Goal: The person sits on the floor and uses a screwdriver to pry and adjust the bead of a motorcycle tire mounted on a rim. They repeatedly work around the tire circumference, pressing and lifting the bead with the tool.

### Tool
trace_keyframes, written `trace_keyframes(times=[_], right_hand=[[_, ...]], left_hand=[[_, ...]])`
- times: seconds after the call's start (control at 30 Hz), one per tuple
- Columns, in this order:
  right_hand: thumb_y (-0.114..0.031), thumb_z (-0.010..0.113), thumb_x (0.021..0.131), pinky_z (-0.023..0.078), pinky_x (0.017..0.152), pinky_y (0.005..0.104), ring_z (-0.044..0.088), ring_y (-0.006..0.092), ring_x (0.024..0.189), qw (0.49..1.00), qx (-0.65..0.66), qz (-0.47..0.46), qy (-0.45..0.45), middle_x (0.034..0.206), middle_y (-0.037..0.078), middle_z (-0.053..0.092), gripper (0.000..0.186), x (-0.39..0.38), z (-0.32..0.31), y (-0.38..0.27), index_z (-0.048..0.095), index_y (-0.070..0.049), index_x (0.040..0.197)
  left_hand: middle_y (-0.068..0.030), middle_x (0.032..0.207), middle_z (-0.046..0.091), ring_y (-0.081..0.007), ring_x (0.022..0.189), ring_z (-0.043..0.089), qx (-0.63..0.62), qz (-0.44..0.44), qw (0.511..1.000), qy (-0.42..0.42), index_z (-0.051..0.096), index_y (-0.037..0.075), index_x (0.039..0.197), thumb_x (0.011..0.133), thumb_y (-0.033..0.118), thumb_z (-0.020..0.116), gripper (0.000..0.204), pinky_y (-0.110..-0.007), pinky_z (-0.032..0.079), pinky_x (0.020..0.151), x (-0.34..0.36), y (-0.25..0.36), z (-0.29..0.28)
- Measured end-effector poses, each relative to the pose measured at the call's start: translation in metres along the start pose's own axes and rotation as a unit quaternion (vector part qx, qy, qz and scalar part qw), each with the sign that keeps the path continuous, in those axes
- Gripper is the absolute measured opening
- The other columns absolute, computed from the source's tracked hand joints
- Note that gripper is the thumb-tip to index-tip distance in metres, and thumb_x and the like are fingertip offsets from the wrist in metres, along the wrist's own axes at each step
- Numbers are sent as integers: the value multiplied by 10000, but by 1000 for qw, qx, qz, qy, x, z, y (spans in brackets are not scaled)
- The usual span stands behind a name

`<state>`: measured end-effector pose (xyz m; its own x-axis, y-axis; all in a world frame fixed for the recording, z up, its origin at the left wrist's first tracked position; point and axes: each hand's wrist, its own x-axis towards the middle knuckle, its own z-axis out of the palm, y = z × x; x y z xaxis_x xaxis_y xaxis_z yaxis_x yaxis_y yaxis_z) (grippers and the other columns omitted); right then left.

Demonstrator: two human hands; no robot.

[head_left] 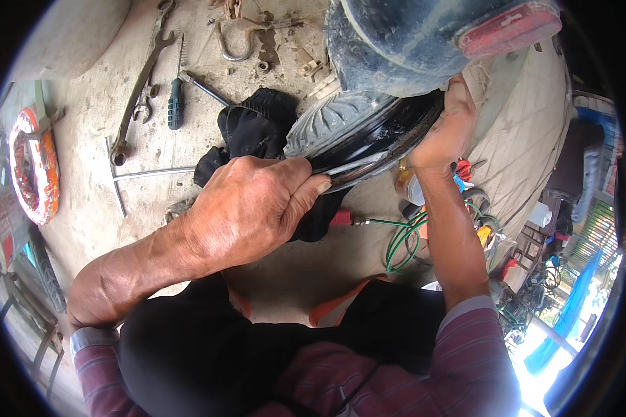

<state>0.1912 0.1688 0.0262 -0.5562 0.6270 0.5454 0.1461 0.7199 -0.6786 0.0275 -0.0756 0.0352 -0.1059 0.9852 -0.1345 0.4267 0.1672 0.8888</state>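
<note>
The left hand (247, 201) gripped a metal lever (355, 165) wedged at the wheel rim (386, 135), the right hand (444, 128) pressed flat on the tyre (330, 118) beyond it, apparently mid-levering, which likely called for steady prying force.

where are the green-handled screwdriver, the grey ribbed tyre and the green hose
green-handled screwdriver (176, 104), head view, on its handle
grey ribbed rubber tyre (327, 119), head view, on its tread
green coiled hose (400, 243), head view, on a loop

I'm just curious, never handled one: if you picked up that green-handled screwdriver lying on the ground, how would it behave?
The screwdriver looks stiff, with a straight metal shaft. Its round handle could probably roll if nudged on the dusty floor. It seems light, being slimmer than the long wrench beside it.
</note>
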Motion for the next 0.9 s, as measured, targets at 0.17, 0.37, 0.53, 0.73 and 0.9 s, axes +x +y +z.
trace_keyframes(times=[0.17, 0.37, 0.53, 0.73, 0.9], right_hand=[[-262, 411, 1047, 506, 1009, 408, 658, 340, 1100, 996, -15, -89, -1, 1171, 218, 737, 478, 2, 1, 15, 698, 106, 1146], [-304, 453, 1027, 510, 974, 409, 666, 334, 1057, 999, 39, -26, 0, 1147, 223, 734, 485, 3, -1, 6, 715, 95, 1117], [-275, 460, 1022, 511, 962, 424, 669, 345, 1049, 998, 60, -20, 7, 1140, 229, 732, 461, 4, -1, 6, 716, 97, 1115], [-253, 454, 1032, 509, 972, 442, 663, 363, 1065, 997, 80, -3, 14, 1147, 244, 729, 445, 2, 0, 6, 707, 103, 1113], [-238, 437, 1028, 499, 946, 468, 644, 397, 1029, 997, 50, -62, 21, 1122, 250, 713, 429, 1, 11, -4, 694, 98, 1100]], left_hand=[[-194, 816, 687, -353, 712, 719, -8, -24, 997, -68, 688, -34, 1030, 1117, 144, 677, 198, -458, 554, 663, -16, -2, -23], [-197, 1430, 716, -384, 1145, 779, -92, 121, 988, -8, 592, 73, 1541, 1049, -13, 705, 513, -419, 638, 923, -18, -7, -23], [-150, 1505, 702, -354, 1212, 767, -68, 154, 986, -8, 531, 176, 1651, 1046, -72, 667, 668, -412, 636, 973, -17, -13, -18], [-205, 1361, 748, -340, 1153, 786, -86, 97, 990, -57, 593, 158, 1609, 1020, -130, 629, 656, -394, 645, 926, -17, -20, -19], [-185, 1059, 751, -280, 909, 762, -89, 115, 989, -29, 600, 64, 1593, 950, -205, 565, 698, -420, 618, 831, 7, 15, -20]])
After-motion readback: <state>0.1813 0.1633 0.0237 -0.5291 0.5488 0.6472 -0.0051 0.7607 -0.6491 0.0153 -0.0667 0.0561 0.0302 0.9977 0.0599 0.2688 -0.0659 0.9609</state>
